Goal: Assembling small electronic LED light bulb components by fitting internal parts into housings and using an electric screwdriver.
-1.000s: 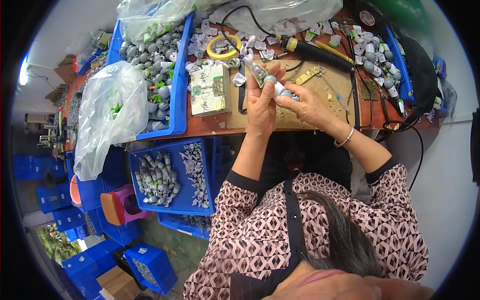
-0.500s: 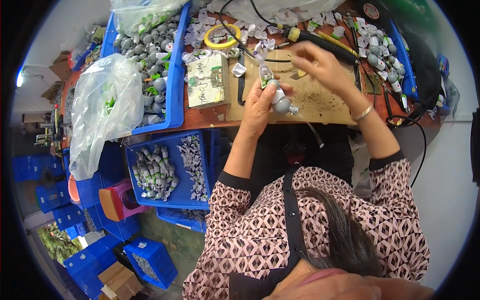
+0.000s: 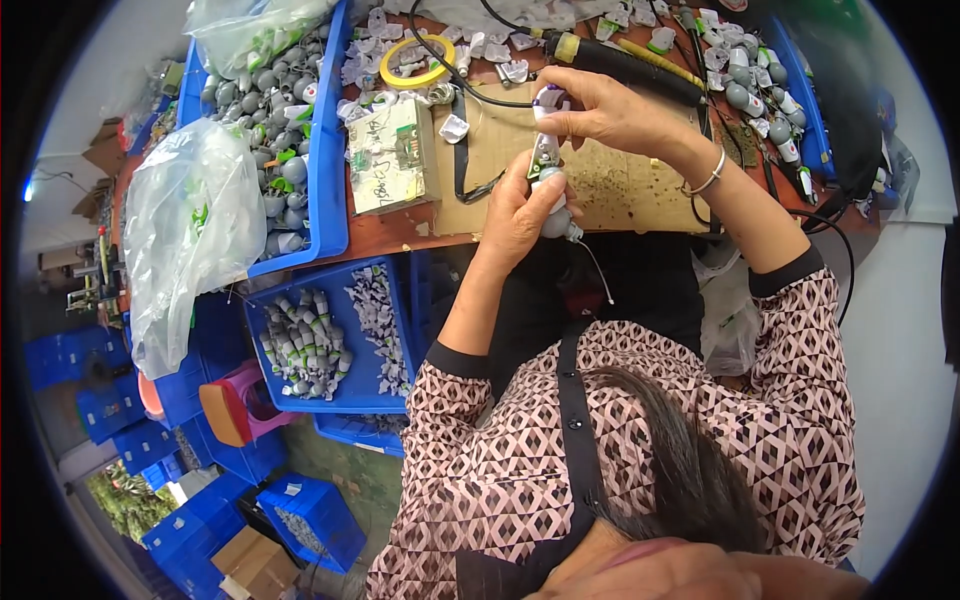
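My left hand point(image 3: 516, 214) is wrapped round a slim plastic assembly point(image 3: 556, 224) above the table's front edge. This assembly has grey rounded parts at its lower end, a white middle with green marks, and a thin pale cord point(image 3: 597, 265) hanging down. With thumb and fingers, my right hand point(image 3: 598, 112) pinches the upper end, where white and purple show. The fingers partly hide where the pieces meet. Under both hands lies a brown cardboard sheet point(image 3: 625, 185) with dark specks.
Left of the cardboard are a box-like block point(image 3: 388, 165) with handwriting and a blue crate point(image 3: 330, 190) of grey parts. Behind are a yellow tape ring point(image 3: 388, 70), clear plastic pieces and a black-handled tool point(image 3: 620, 68) with a cable. Another tray point(image 3: 340, 400) sits below the table.
My right hand, raised apart from the assembly before, has come left and closed on its upper end. The assembly stands more upright, and its cord hangs below. The whole view has shifted slightly.
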Demonstrator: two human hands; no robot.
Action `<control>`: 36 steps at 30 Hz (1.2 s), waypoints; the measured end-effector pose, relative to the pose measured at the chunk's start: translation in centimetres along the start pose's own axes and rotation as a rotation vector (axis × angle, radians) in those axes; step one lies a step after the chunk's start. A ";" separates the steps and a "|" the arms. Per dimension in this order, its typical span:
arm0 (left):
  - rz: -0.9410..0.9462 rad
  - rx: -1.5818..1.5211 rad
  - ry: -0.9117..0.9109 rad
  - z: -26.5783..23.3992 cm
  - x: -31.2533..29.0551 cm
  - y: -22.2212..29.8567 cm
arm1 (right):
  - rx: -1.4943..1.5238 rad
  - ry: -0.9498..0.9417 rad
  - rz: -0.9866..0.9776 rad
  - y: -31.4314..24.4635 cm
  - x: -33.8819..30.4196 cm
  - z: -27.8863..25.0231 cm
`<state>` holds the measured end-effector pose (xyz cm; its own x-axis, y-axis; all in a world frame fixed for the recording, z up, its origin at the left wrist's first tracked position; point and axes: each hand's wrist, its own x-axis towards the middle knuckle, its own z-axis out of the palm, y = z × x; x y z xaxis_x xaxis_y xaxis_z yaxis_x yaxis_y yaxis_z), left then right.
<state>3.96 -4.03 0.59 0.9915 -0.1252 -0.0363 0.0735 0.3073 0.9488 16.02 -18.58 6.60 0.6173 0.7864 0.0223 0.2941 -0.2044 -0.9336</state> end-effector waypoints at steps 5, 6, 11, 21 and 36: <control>-0.028 0.006 -0.021 -0.5 0.5 -0.8 | 0.095 -0.034 0.060 0.6 0.0 0.2; -0.018 0.035 -0.010 -0.7 0.7 -1.3 | 0.011 0.022 0.004 1.0 0.1 0.7; 0.001 -0.040 0.021 -0.4 1.0 -1.3 | 0.109 0.019 0.012 1.6 0.7 0.7; 0.034 0.090 0.138 -0.8 0.3 -3.0 | -0.101 0.107 -0.022 2.8 0.8 2.3; 0.195 -0.266 0.141 -1.5 1.7 -3.2 | -0.613 0.038 -0.414 -1.5 -1.8 4.1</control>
<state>5.58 -3.79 -2.95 0.9933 0.0861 0.0767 -0.1116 0.5501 0.8276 11.49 -17.25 6.45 0.3887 0.8515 0.3519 0.8564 -0.1930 -0.4790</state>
